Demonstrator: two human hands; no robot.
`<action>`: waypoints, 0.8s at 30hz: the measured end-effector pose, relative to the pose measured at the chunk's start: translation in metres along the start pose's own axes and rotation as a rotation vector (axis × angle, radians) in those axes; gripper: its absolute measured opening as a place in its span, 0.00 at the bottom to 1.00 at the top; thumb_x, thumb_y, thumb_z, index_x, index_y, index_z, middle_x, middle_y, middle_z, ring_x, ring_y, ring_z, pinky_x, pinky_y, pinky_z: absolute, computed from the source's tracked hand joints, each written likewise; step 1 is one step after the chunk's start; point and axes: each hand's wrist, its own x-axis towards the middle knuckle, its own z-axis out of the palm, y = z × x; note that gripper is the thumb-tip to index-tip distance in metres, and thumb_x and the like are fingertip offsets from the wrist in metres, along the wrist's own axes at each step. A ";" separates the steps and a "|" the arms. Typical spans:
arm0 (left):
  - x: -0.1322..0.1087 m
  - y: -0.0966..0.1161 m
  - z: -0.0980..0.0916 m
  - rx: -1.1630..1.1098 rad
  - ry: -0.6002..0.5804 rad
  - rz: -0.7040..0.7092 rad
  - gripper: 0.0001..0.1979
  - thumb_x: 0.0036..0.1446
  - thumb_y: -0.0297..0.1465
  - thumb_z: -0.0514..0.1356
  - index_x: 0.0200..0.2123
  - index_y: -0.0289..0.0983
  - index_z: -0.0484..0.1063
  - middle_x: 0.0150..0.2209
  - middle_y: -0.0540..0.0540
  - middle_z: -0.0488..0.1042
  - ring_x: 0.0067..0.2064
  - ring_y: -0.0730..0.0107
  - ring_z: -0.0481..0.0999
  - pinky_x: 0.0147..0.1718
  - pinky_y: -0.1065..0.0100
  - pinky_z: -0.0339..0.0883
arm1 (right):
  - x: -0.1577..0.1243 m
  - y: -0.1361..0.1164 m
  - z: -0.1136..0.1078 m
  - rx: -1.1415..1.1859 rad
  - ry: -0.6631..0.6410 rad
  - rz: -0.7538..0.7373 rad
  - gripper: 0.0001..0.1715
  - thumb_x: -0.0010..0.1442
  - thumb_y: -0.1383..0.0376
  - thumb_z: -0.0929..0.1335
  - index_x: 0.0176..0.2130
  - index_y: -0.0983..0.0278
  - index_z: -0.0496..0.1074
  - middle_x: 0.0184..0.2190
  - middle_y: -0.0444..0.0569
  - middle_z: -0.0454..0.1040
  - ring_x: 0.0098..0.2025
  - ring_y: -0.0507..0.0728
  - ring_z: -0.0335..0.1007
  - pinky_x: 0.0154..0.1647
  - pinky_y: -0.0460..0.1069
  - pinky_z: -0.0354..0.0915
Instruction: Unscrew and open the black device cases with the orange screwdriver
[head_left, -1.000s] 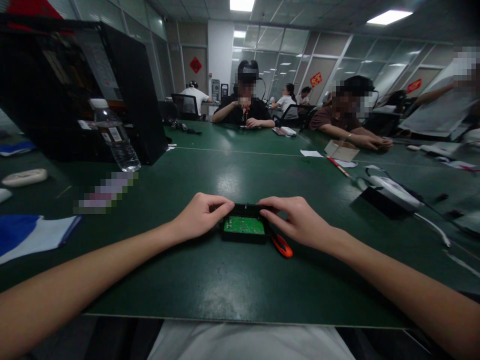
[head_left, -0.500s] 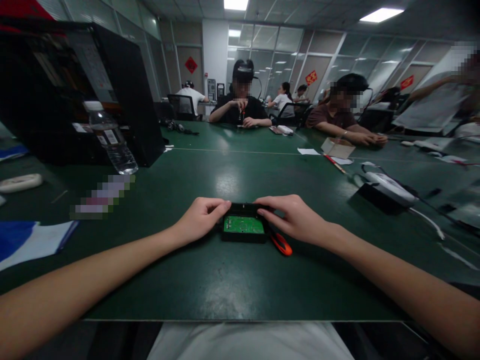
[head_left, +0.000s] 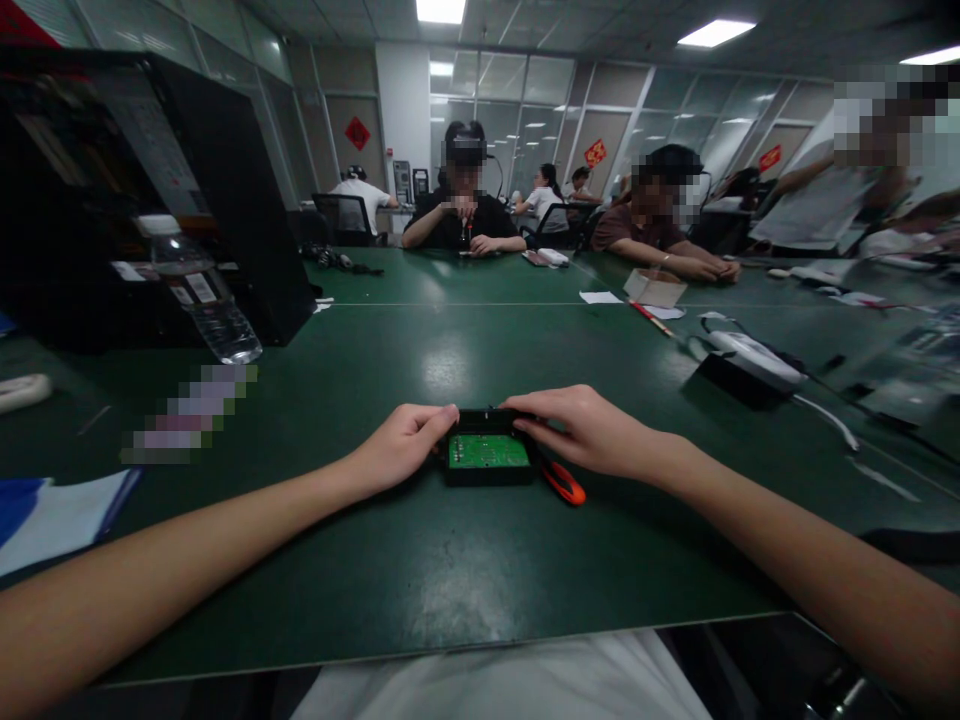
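Observation:
A small black plastic case (head_left: 489,477) with a green circuit board (head_left: 489,451) inside stands on the table in front of me. My left hand (head_left: 401,447) grips its left end, thumb on the upper corner. At the upper right corner my right hand (head_left: 581,430) pinches the case between thumb and fingers. The case's raised back wall shows between the two hands; the fingertips behind it are hidden. Close to the right end of the case lies a tool with an orange and black handle (head_left: 564,484), its other end hidden by the case and my right hand.
On the left stand a black computer case (head_left: 225,200) and a tilted water bottle (head_left: 202,295). A white power strip (head_left: 757,360) with cables is at right, and a small open box (head_left: 655,288) lies farther back. People sit across the green table (head_left: 375,360).
The camera view has turned slightly to the right, so the surroundings shift left. Both hands keep the same hold on the black case, which stays in place.

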 end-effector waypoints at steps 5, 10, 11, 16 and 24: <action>0.001 0.000 -0.001 -0.069 -0.015 -0.022 0.31 0.66 0.55 0.49 0.31 0.33 0.74 0.27 0.48 0.71 0.30 0.69 0.69 0.34 0.68 0.68 | -0.001 0.000 0.001 0.015 -0.009 0.014 0.17 0.73 0.63 0.61 0.53 0.66 0.74 0.42 0.54 0.81 0.40 0.56 0.79 0.41 0.48 0.69; 0.001 -0.001 0.001 -0.115 -0.031 -0.002 0.30 0.67 0.53 0.49 0.36 0.33 0.75 0.32 0.45 0.75 0.35 0.66 0.74 0.39 0.66 0.70 | -0.002 -0.001 0.003 0.049 0.012 0.014 0.17 0.73 0.63 0.61 0.54 0.64 0.73 0.42 0.53 0.81 0.40 0.55 0.78 0.43 0.47 0.70; 0.000 -0.001 0.003 -0.142 -0.034 0.025 0.27 0.67 0.52 0.52 0.41 0.33 0.75 0.37 0.43 0.77 0.40 0.63 0.76 0.42 0.64 0.71 | -0.002 -0.001 0.003 0.051 0.014 0.008 0.17 0.72 0.63 0.61 0.55 0.64 0.73 0.41 0.52 0.81 0.39 0.55 0.78 0.42 0.48 0.70; -0.005 0.005 0.015 -0.186 -0.049 0.068 0.46 0.49 0.36 0.74 0.66 0.39 0.57 0.59 0.37 0.71 0.59 0.53 0.73 0.56 0.57 0.69 | -0.002 0.001 0.005 0.037 0.041 -0.030 0.19 0.72 0.64 0.61 0.57 0.64 0.72 0.42 0.53 0.81 0.39 0.55 0.78 0.41 0.48 0.71; -0.003 0.004 0.018 -0.188 -0.044 0.036 0.40 0.51 0.32 0.73 0.64 0.40 0.59 0.57 0.39 0.73 0.57 0.54 0.76 0.56 0.54 0.70 | -0.004 0.003 0.005 0.004 0.047 -0.037 0.20 0.71 0.64 0.61 0.58 0.64 0.72 0.41 0.53 0.81 0.38 0.55 0.78 0.40 0.48 0.71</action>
